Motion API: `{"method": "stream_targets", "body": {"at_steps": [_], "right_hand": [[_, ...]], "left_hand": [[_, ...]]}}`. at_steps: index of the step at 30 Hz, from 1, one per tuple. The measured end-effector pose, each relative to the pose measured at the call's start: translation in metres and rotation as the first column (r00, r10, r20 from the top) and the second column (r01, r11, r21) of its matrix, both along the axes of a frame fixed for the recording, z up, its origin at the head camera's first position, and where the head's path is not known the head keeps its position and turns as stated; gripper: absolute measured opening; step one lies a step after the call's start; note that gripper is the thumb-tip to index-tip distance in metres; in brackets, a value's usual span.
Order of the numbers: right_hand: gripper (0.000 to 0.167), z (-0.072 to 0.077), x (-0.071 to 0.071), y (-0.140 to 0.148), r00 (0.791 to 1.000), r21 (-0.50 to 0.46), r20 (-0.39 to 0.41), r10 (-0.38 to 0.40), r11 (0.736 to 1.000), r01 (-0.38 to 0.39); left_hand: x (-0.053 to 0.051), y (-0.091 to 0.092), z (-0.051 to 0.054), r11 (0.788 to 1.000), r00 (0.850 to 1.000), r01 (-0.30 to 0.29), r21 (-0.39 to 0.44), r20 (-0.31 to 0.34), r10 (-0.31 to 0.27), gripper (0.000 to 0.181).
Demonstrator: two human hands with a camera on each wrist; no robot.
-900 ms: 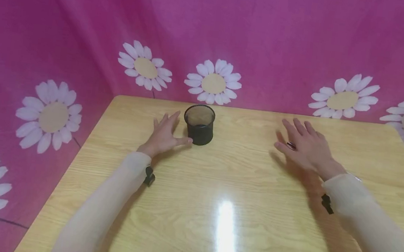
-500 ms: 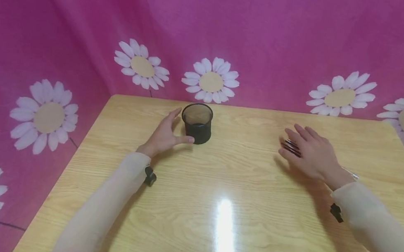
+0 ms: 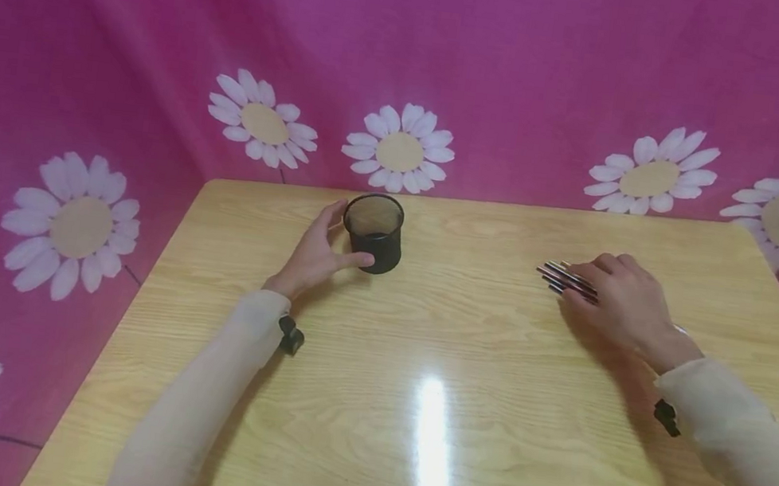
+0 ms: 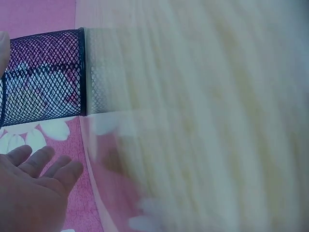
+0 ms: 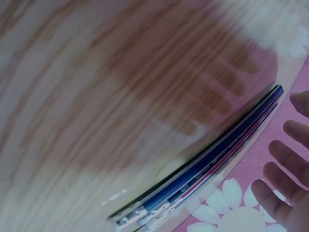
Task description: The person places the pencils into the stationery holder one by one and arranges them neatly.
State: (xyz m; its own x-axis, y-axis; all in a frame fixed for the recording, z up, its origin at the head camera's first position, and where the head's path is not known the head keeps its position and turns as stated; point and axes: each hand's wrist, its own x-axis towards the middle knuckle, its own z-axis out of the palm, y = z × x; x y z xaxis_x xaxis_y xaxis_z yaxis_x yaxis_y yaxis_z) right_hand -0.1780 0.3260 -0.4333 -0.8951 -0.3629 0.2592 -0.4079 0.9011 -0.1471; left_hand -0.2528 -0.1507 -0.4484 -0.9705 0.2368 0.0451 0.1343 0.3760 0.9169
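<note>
A black mesh pen cup (image 3: pixel 384 254) stands upright near the table's far edge. My left hand (image 3: pixel 311 260) is spread around its left side, the thumb in front at the cup's lower part. In the left wrist view, the fingers (image 4: pixel 36 162) are apart from the mesh. To the right, a bundle of several pencils (image 3: pixel 550 274) lies under my right hand (image 3: pixel 631 307), ends sticking out past the thumb and index finger. In the right wrist view, blue and red-striped pencils (image 5: pixel 212 157) lie on the table, with loosely bent fingers beside them, not touching; the thumb is hidden there.
The wooden table (image 3: pixel 353 431) reaches toward me, with a bright light reflection in its middle. A pink cloth with white daisies (image 3: pixel 508 88) hangs behind the far edge and along the left side.
My right hand has drawn back to the right with its fingers more bent, exposing more of the pencil ends. My left hand's fingers have come closer around the cup.
</note>
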Motion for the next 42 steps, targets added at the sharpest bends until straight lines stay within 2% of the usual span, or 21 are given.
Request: {"method": "stream_targets", "body": {"at_steps": [10, 20, 27, 42], "right_hand": [[0.023, -0.001, 0.002, -0.001, 0.999, 0.032, 0.037, 0.000, 0.999, -0.001], [0.021, -0.001, 0.004, 0.004, 0.992, 0.088, 0.117, -0.039, 0.996, 0.029], [0.021, -0.001, 0.003, 0.009, 0.988, 0.111, 0.145, -0.051, 0.993, 0.035], [0.016, -0.003, 0.003, 0.009, 0.983, 0.121, 0.174, -0.061, 0.992, 0.040]], "left_hand": [[0.000, 0.001, 0.001, 0.999, 1.000, 0.005, 0.033, 0.025, -0.006, 0.107], [-0.005, 0.008, -0.003, 0.998, 1.000, 0.001, 0.068, -0.001, -0.001, 0.099], [-0.005, 0.012, -0.001, 0.994, 0.999, -0.002, 0.108, 0.037, -0.002, 0.095], [-0.004, 0.013, -0.001, 0.997, 0.999, -0.002, 0.072, 0.034, -0.001, 0.083]]}}
